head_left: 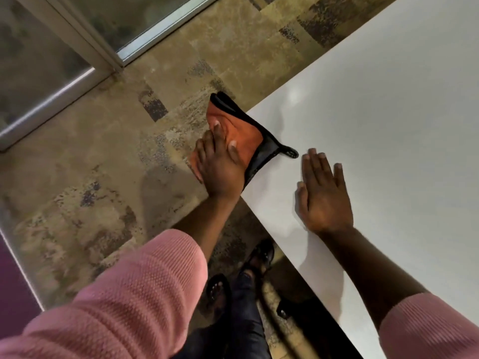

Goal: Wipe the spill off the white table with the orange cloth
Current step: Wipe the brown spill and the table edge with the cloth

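Observation:
The orange cloth [242, 134], edged in black with a small black loop, lies over the near left corner of the white table [388, 112] and hangs partly past the edge. My left hand [219, 169] presses on it with fingers spread across the orange fabric. My right hand [321, 193] rests flat on the tabletop, palm down, fingers together, just right of the cloth's loop and holding nothing. No spill shows on the table surface.
Beyond the table edge is a mottled tan and brown carpet [116, 151]. A glass door with a metal frame [85, 40] runs across the top left. My feet in dark sandals [256, 260] stand beside the table's near edge.

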A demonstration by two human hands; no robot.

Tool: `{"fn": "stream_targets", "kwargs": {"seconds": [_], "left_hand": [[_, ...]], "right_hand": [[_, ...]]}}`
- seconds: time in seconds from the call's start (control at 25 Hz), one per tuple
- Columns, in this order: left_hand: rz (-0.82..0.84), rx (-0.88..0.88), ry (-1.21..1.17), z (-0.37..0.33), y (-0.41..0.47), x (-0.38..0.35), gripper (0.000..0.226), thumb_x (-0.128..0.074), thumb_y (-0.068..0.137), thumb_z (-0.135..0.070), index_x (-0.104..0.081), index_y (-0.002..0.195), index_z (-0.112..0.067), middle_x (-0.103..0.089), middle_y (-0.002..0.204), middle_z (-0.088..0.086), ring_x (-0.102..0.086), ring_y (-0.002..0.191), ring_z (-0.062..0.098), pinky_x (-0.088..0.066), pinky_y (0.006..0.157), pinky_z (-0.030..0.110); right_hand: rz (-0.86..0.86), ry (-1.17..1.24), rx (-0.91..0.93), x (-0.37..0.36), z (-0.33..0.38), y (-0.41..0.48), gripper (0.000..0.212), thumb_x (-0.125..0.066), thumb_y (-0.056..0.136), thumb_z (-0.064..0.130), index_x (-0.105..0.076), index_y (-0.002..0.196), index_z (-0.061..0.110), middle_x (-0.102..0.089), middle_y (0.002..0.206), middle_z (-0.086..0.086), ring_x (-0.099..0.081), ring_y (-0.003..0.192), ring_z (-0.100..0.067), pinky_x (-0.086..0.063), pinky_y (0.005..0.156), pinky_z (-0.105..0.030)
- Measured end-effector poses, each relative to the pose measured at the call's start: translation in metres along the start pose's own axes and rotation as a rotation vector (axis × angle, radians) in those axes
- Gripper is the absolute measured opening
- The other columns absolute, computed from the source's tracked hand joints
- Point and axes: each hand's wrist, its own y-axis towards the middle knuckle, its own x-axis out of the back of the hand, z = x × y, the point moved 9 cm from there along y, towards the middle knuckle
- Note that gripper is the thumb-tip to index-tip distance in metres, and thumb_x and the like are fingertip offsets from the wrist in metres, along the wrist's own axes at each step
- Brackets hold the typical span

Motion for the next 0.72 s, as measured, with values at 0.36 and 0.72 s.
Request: {"fn": "stream_targets", "kwargs": {"seconds": [0.36,0.72], "left_hand": [[-0.16,0.399,-0.62,0.012,-0.052,-0.001,0.056,-0.043,0.107,-0.012,-0.023,0.155,0.009,-0.026,0.163,0.03,-0.029,0.151,0.04,-0.008,0.116,0.004],[-0.023,0.302,-0.684,-0.002,-0.128,-0.026,0.067,-0.045,0.105,-0.02,-0.014,0.157,0.01,-0.018,0.165,0.028,-0.02,0.156,0.033,-0.018,0.127,0.031]], "right_hand": [[-0.036,-0.02,0.002,0.002,-0.002,0.002,0.063,-0.031,0.103,0.031,-0.027,0.162,0.008,-0.022,0.171,-0.01,-0.018,0.159,-0.025,-0.013,0.128,-0.053],[-0.052,-0.009,0.021,0.004,0.0,0.006,0.063,-0.026,0.103,0.032,-0.029,0.162,0.009,-0.024,0.17,-0.011,-0.02,0.159,-0.027,-0.013,0.129,-0.052]]}}
